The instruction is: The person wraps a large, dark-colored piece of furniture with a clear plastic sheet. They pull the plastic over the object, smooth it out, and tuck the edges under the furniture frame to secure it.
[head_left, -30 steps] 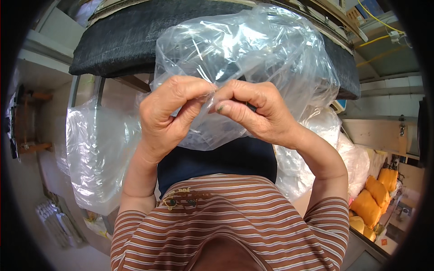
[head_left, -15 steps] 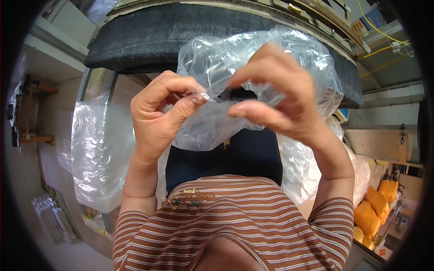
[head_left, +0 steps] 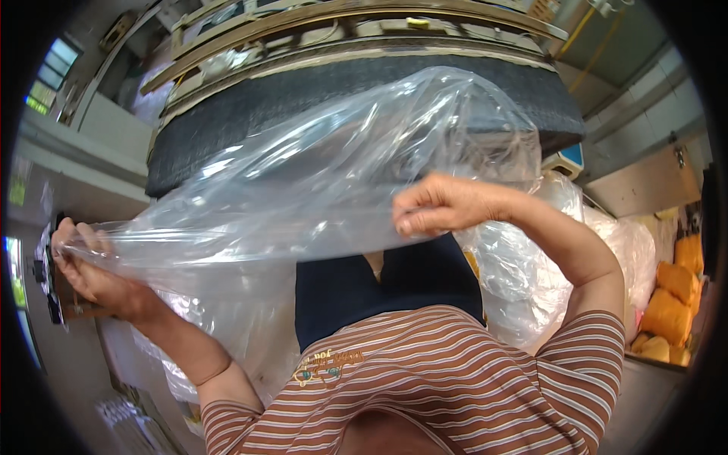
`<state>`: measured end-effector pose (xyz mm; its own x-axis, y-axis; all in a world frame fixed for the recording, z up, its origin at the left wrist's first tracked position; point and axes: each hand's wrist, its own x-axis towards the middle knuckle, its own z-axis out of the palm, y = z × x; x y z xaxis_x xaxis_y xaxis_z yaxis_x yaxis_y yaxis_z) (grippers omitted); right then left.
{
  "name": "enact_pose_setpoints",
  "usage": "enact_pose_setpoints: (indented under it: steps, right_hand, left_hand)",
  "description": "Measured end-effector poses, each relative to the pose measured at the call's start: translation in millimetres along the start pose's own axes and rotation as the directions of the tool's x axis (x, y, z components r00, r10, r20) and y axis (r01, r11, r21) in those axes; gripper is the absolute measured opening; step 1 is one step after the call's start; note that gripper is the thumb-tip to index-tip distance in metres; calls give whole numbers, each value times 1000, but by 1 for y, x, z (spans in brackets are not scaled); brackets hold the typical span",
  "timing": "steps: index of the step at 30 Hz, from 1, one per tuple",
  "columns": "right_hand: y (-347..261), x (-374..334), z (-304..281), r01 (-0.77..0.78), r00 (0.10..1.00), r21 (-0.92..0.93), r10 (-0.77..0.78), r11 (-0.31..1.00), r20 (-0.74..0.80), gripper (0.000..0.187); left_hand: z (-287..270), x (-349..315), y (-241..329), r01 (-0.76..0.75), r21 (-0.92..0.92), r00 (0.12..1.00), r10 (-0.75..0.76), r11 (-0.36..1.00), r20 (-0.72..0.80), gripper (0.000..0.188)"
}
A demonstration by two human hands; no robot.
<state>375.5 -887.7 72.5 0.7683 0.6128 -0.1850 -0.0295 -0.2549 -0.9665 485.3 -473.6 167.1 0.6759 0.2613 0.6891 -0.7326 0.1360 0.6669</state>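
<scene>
A large clear plastic bag (head_left: 303,189) is stretched out in front of me, above my lap and against the dark padded table edge (head_left: 250,144). Far out to the left, my left hand (head_left: 87,262) is closed on one gathered end of it. My right hand (head_left: 432,205) is closed on the bag's near edge, right of the middle, with the thumb over bent fingers. Between the hands the plastic runs in long taut folds. Past the right hand it billows loosely over the padded edge.
Piles of clear plastic bags (head_left: 523,288) lie beside my lap on the right and on the left. Orange bundles (head_left: 667,311) stand at the far right, near a wooden board (head_left: 644,178). Wooden rails (head_left: 364,19) run along the back of the table.
My left hand has swung far out to the left, drawing the bunched bag into a long sheet. My right hand, then open with thumb and fingers apart, has closed on the plastic.
</scene>
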Motion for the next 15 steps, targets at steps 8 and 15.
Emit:
enact_pose_setpoints:
  steps: [8,15]
  right_hand:
    - [197,-269,46,-799,582,2,772,602,255,19]
    - [218,-596,70,-758,-168,-447,804,-476,-570,23]
  left_hand:
    - [-125,101,-235,-165,755,985,66,635,160,18]
    - [-98,59,-339,-183,923,964,-120,338,235,27]
